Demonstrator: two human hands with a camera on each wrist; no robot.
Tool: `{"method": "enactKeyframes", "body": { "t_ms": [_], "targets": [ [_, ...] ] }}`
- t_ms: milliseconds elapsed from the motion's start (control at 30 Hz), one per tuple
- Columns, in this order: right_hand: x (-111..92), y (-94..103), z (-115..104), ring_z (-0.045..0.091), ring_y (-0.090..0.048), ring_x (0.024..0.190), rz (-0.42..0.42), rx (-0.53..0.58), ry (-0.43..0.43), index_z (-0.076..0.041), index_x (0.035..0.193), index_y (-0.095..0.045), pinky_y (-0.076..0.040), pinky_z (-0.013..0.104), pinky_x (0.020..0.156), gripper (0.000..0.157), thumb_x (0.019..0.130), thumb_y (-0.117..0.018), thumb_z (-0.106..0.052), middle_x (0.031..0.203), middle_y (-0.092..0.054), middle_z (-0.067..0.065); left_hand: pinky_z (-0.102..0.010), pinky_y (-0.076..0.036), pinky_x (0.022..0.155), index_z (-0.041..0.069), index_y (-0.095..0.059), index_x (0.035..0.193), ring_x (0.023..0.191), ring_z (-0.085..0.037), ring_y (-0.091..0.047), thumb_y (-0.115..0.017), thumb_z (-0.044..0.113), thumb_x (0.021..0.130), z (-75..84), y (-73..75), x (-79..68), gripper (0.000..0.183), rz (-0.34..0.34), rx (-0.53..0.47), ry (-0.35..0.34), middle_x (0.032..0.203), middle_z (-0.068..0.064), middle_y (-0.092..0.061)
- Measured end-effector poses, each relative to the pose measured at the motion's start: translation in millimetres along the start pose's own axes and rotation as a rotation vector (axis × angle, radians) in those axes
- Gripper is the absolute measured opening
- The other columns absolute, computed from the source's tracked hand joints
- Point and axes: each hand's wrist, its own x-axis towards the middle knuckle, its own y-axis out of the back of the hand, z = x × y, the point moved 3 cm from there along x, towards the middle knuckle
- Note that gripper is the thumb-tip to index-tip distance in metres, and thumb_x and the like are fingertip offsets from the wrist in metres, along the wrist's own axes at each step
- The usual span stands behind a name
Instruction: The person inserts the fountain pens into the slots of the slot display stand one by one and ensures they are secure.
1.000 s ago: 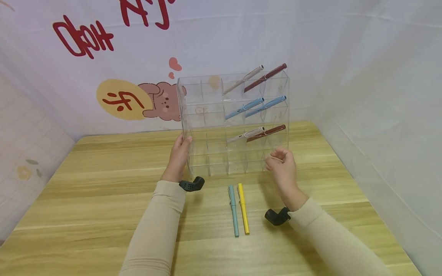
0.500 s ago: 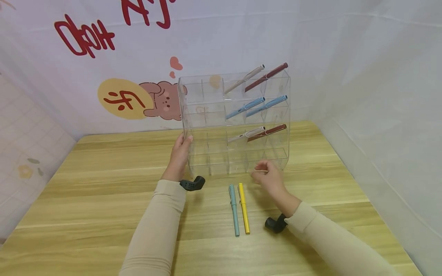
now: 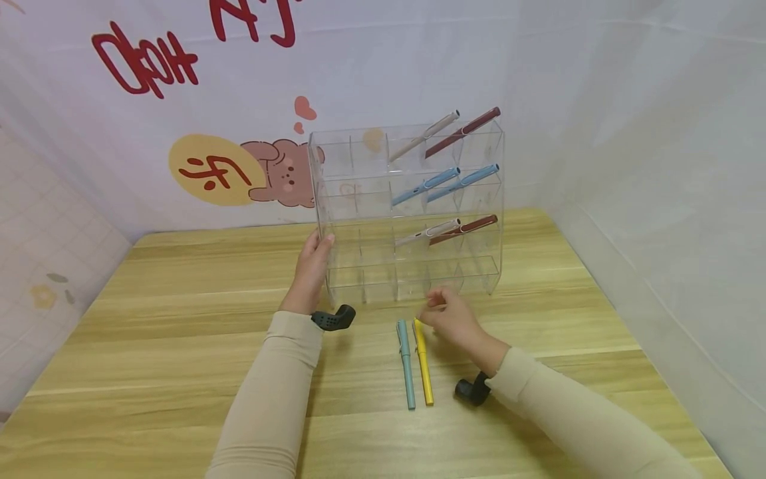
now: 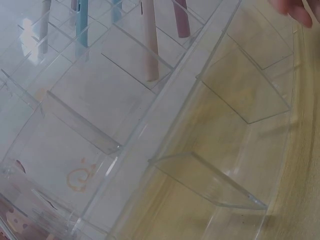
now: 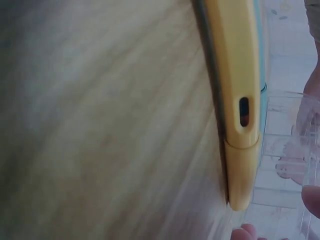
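Observation:
A clear acrylic pen rack (image 3: 377, 267) stands on the table, its left side gripped by my left hand (image 3: 310, 273). My right hand (image 3: 453, 320) is at the far end of a yellow pen (image 3: 424, 369); in the right wrist view, its thumb and fingers are apart around that end of the pen. Close beside lies a teal pen (image 3: 407, 372). On the rack's right half, a beige pen (image 3: 423, 137) and a maroon pen (image 3: 462, 133) lean at the top, two blue pens (image 3: 461, 184) in the middle, and another beige pen (image 3: 427, 233) and maroon pen (image 3: 473, 226) lower down.
The wood-grain table (image 3: 179, 332) runs back to a white printed curtain (image 3: 407, 66) behind the rack. More curtain (image 3: 670, 166) hangs along the right side. Each wrist wears a black camera mount, such as the left mount (image 3: 334, 319).
My right hand has moved from the rack's lower right corner leftward and toward me, down to the yellow pen's far end. My left hand keeps its grip; the pens lie unmoved.

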Motion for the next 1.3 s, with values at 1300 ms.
{"method": "enactKeyframes", "body": {
  "t_ms": [1300],
  "targets": [
    [0.2, -15.4, -7.8, 0.018, -0.055, 0.068, -0.156, -0.373, 0.008, 0.002, 0.104, -0.066, -0.049, 0.027, 0.056, 0.033, 0.075, -0.080, -0.005, 0.092, -0.060, 0.009, -0.053, -0.012, 0.115, 0.021, -0.020, 0.155, 0.146, -0.026, -0.013, -0.038, 0.036, 0.104, 10.6, -1.3, -9.9, 0.056, -0.034, -0.046, 0.015, 0.160, -0.008, -0.017]
  ]
}}
